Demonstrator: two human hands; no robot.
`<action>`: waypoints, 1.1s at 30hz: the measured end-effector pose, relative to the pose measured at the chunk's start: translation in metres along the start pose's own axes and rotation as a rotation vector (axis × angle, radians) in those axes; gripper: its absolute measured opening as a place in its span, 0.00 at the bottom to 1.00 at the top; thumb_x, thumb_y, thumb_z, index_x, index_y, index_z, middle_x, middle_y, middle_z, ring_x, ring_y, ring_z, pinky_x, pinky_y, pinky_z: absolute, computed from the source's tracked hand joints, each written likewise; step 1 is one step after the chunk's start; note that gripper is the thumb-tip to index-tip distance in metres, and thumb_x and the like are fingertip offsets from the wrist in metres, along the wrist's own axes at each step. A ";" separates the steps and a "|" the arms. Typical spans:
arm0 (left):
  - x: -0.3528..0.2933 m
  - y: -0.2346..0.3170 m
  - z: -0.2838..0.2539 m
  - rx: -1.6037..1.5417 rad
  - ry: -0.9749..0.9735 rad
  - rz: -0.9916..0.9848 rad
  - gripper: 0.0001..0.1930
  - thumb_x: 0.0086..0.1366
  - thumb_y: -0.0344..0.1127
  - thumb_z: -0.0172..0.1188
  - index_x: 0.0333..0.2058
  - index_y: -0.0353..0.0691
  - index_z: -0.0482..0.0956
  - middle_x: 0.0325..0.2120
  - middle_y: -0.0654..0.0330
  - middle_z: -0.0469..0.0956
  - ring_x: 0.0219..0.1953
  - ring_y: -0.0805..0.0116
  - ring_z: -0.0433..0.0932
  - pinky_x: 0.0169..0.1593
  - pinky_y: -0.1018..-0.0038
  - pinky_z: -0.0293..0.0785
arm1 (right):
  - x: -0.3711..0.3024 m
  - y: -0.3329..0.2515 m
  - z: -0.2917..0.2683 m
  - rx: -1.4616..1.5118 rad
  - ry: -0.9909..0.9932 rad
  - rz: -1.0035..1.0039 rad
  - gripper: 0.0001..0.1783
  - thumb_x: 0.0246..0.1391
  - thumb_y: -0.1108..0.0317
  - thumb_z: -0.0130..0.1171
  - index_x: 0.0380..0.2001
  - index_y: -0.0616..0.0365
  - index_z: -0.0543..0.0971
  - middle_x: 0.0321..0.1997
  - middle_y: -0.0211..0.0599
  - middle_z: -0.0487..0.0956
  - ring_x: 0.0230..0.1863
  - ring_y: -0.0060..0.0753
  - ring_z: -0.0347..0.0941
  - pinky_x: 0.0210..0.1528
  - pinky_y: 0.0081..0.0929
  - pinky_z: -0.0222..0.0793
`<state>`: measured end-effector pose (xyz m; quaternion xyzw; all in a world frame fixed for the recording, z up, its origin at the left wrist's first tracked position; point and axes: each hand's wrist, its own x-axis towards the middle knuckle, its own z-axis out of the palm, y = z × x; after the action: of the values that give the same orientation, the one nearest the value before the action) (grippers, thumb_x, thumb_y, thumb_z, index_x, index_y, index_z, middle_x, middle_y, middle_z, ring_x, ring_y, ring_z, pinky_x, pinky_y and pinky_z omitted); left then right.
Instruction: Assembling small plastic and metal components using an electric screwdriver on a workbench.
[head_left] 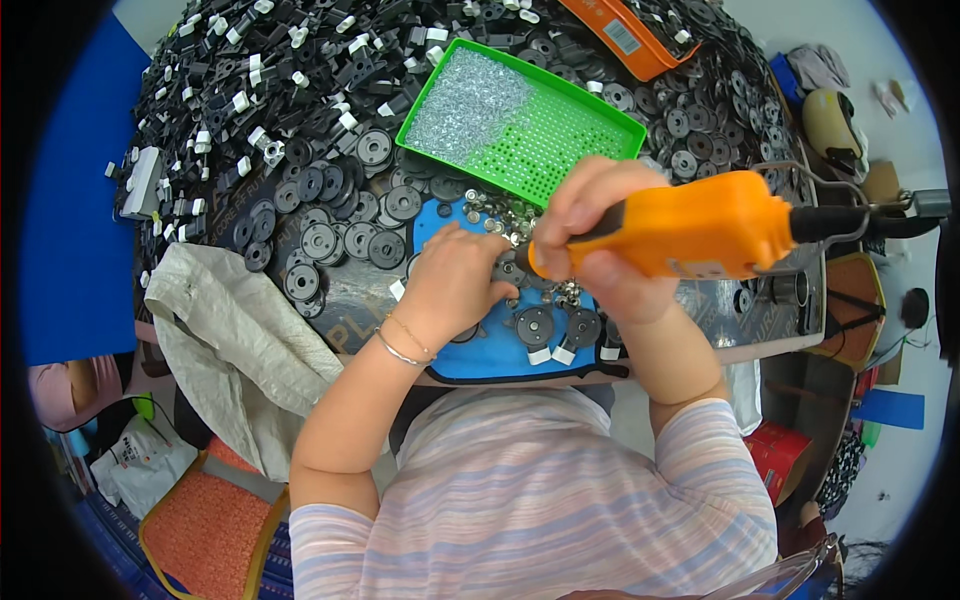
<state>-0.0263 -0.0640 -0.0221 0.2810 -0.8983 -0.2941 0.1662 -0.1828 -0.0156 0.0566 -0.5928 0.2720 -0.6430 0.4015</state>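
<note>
My right hand (612, 235) is wrapped round an orange electric screwdriver (705, 225), held nearly level with its dark nose pointing left. The nose reaches a round dark disc (509, 268) on the blue mat (480, 358). My left hand (448, 272) has its thumb and forefinger round this disc; its other fingers lie partly hidden. Small shiny metal caps (490, 212) are scattered just beyond my fingertips. Nearer me on the mat lie two round black pieces with white tabs, one (534, 326) left of the other (581, 328). The screwdriver's tip is hidden.
A green perforated basket (560, 150) with small silver screws (465, 100) stands beyond my hands. Black parts with white ends (270, 80) heap up at the far left. Grey discs (340, 215) lie left and right, near an orange bin (625, 40). A pale cloth (225, 320) hangs over the left edge.
</note>
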 end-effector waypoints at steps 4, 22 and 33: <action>0.001 -0.002 0.003 -0.056 0.010 -0.017 0.17 0.43 0.37 0.71 0.32 0.39 0.78 0.25 0.53 0.79 0.35 0.54 0.77 0.54 0.58 0.66 | -0.001 0.014 0.001 -0.018 -0.019 0.009 0.15 0.46 0.71 0.64 0.34 0.64 0.71 0.31 0.42 0.71 0.24 0.27 0.72 0.27 0.20 0.70; 0.001 0.000 0.000 -0.118 0.024 -0.023 0.17 0.44 0.36 0.70 0.34 0.39 0.79 0.26 0.53 0.78 0.37 0.55 0.77 0.55 0.57 0.64 | 0.013 0.012 -0.006 0.048 -0.179 -0.023 0.15 0.44 0.64 0.65 0.31 0.61 0.73 0.29 0.37 0.72 0.23 0.26 0.71 0.27 0.24 0.70; 0.001 0.001 -0.002 -0.029 -0.044 -0.024 0.21 0.43 0.37 0.70 0.38 0.38 0.79 0.30 0.53 0.79 0.40 0.57 0.76 0.57 0.59 0.63 | 0.028 0.037 -0.043 -0.006 0.240 -0.152 0.09 0.46 0.80 0.58 0.33 0.65 0.72 0.29 0.38 0.75 0.24 0.21 0.72 0.27 0.17 0.70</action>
<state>-0.0262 -0.0648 -0.0202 0.2830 -0.8939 -0.3150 0.1470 -0.2174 -0.0640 0.0351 -0.5319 0.2743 -0.7370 0.3142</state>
